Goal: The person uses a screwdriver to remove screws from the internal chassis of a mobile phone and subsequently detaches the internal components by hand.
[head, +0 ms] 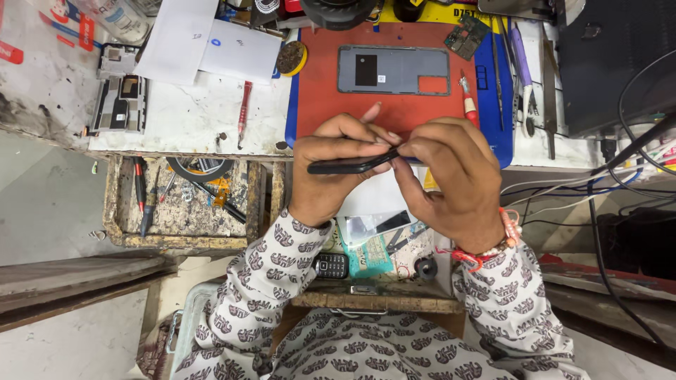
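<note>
My left hand (331, 169) and my right hand (454, 179) together hold a thin black phone (348, 165), seen edge-on, above the front edge of the workbench. My left fingers wrap its left part; my right thumb and fingers pinch its right end. Beyond the hands a grey phone back frame (393, 70) lies flat on a red work mat (394, 98). A red-handled screwdriver (468, 102) rests at the mat's right side.
An open drawer (179, 204) at left holds tools and a tape ring. A keypad phone (331, 266) and a screen panel (377, 225) lie in the drawer below my hands. Tweezers (524, 84), a circuit board (466, 36), papers (211, 42) and cables (620, 183) surround the mat.
</note>
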